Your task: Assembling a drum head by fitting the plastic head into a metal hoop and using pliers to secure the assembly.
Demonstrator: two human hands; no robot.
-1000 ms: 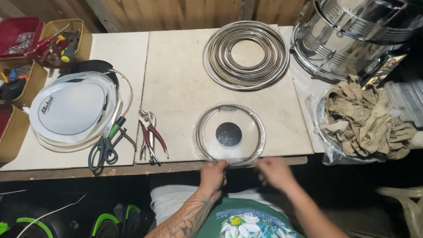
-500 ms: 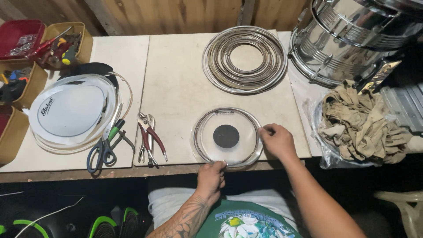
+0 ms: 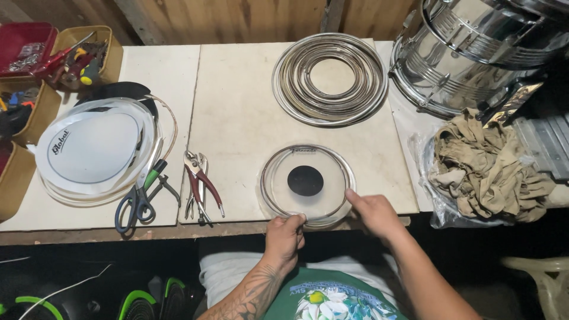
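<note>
A clear round drum head (image 3: 308, 182) with a black dot in its middle lies flat near the front edge of the workbench (image 3: 237, 106). My left hand (image 3: 285, 233) grips its near rim from below, thumb on top. My right hand (image 3: 372, 211) rests on the rim at the lower right, index finger stretched along the metal hoop. Behind the drum head lies a stack of nested chrome hoops (image 3: 329, 78).
Pliers (image 3: 201, 184) and scissors (image 3: 139, 195) lie left of the drum head. A pile of white drum heads (image 3: 95, 148) sits at the left, with tool bins (image 3: 83, 53) behind. A chrome drum shell (image 3: 474, 47) and crumpled rags (image 3: 489, 163) are at the right.
My right hand slid from the drum head's right side down to its lower right rim. My left hand closed on the near rim. The drum head stays in place.
</note>
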